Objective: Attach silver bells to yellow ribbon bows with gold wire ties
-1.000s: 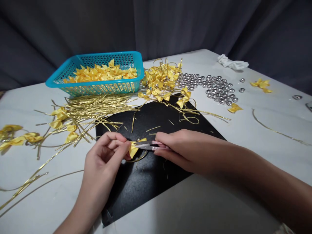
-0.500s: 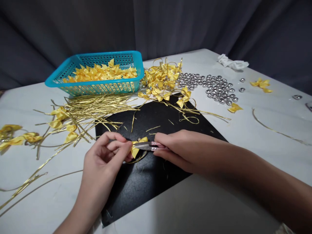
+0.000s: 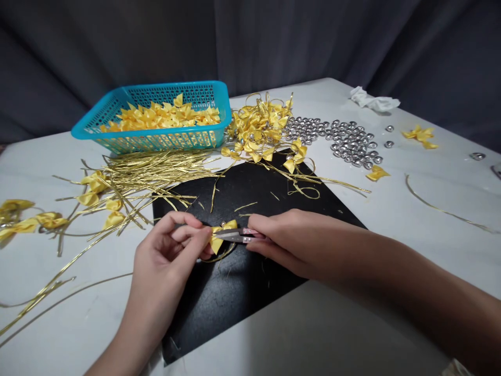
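Centrally, over the black board (image 3: pixel 235 303), my left hand (image 3: pixel 164 256) has thumb and index together, pinching a yellow bow (image 3: pixel 216 244) by its left side. Silver bead (image 3: pixel 223 223) at the bow's upper edge; gold loop (image 3: pixel 223 256) hanging just below it. My right hand (image 3: pixel 289 240) has its fingers clamped around pink-handled snips (image 3: pixel 246 237), blades pointing left across the front of the bow. Cannot tell whether the blade tips touch the ribbon.

Under and around my hands: thin gold offcuts (image 3: pixel 246 207) scattered on the board. Beyond its far left edge, a pile of gold cords (image 3: pixel 156 169), some ends overlapping the board. Behind the pile, a blue basket (image 3: pixel 156 134) of loose yellow bows (image 3: pixel 156 115).

Right of the basket, a heap of beaded bows (image 3: pixel 258 122) with gold loops, partly over the board's far corner. Next to it, many silver beads (image 3: pixel 348 141) spread on the white bench (image 3: pixel 352 324). Farther right, a crumpled white tissue (image 3: pixel 374 101) and one curved cord (image 3: pixel 442 206). Dark curtain (image 3: pixel 274 42) behind everything.
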Demonstrator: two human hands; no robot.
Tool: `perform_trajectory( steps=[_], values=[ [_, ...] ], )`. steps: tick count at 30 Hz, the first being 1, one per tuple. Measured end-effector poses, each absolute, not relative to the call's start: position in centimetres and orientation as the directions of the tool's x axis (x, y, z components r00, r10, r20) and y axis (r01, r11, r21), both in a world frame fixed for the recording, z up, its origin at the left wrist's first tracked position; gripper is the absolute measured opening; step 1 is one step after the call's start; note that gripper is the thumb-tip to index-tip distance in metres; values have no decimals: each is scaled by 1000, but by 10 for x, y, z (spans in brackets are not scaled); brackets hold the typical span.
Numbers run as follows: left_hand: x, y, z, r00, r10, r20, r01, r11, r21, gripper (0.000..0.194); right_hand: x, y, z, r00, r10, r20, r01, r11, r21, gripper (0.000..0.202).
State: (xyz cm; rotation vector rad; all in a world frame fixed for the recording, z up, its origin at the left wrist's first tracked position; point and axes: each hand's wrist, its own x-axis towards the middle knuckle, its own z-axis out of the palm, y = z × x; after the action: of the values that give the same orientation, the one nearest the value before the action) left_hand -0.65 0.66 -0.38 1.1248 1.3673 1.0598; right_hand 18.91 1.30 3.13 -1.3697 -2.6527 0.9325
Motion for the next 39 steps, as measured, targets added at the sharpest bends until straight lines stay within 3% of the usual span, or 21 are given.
perform_trajectory(
  steps=[39],
  values=[
    [-7,7,-4,-27,985,-171,94,173,980,20,188,13,29,-618,743,-257,740,440,-509,18]
  ],
)
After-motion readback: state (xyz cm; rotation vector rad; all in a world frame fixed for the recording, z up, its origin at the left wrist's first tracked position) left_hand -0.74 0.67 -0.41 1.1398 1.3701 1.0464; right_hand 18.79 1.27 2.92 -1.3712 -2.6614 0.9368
